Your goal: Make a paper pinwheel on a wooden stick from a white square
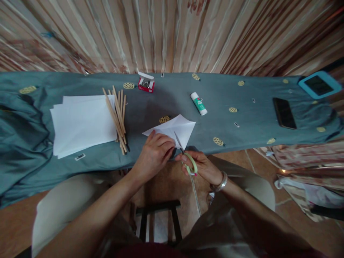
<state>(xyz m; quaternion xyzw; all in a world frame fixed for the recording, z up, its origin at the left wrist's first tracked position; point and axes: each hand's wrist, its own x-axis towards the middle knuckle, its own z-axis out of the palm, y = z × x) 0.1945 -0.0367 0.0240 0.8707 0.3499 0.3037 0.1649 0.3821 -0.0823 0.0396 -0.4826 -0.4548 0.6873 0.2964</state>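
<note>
A folded sheet of white paper (pixel 185 126) with pointed corners and crease lines lies near the table's front edge. My left hand (pixel 158 148) is closed on its near left side, fingers curled at the paper's edge. In my right hand (pixel 200 163) is a pair of scissors (pixel 192 164) with pale green handles, my fingers through the loops. The scissors' blades point up and left over the paper; one blade shows against its surface. Whether the other blade lies under the paper I cannot tell.
Several wooden sticks (pixel 118 116) lie across a stack of white sheets (pixel 83 125) at left. Behind are a small red box (pixel 146 84) of metal pieces and a glue stick (pixel 199 103). A phone (pixel 284 113) and a blue-framed device (pixel 319 85) are at right.
</note>
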